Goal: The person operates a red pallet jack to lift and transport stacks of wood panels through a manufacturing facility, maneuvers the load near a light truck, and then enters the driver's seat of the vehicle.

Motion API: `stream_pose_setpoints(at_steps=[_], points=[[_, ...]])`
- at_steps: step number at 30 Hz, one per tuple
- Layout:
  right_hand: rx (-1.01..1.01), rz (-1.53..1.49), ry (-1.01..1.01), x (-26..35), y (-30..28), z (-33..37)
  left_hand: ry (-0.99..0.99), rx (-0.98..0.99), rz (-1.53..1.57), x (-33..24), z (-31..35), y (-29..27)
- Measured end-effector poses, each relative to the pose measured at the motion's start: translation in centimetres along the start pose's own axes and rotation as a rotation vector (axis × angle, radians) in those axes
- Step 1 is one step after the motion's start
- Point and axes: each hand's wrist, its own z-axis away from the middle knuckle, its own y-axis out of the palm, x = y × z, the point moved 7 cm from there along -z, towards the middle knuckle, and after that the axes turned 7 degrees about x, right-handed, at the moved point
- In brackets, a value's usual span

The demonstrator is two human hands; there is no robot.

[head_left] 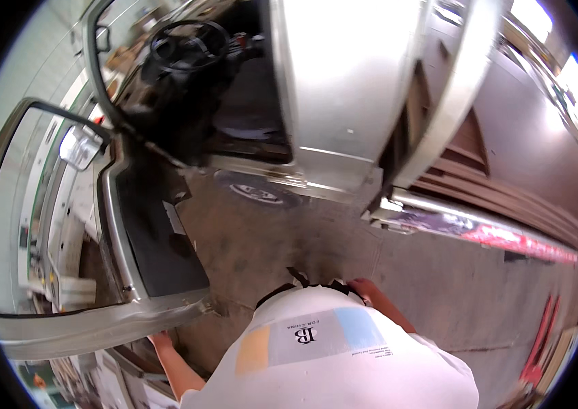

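Note:
A silver truck's door (159, 232) stands wide open on my left, with its window frame, a dark inner panel and a side mirror (81, 147). My left hand (161, 339) is at the outer edge of this door and seems to touch it. The door edge hides most of its fingers. My right hand (360, 289) is down beside my waist, in front of my right hip. It is blurred and its fingers are partly hidden by my shirt. I see nothing held in it.
Ahead is the open cab with a steering wheel (190, 45) and a dark seat (248, 102). A front wheel (258, 191) sits below it. To the right, the cargo bed (507, 163) carries brown sheets. Red bars (540, 341) lie on the concrete floor (316, 238) at far right.

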Motion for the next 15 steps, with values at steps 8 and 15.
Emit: stream_pose_setpoints(at_steps=[8,15], points=[[0.317,1.083,-0.541,8.6,3.5,-7.1,-0.623,0.409,-0.563,19.6,7.5,-1.6],[0.332,0.641,-0.131,25.0,5.2,2.3,0.245,0.651,-0.713,0.9,-10.6,30.7]])
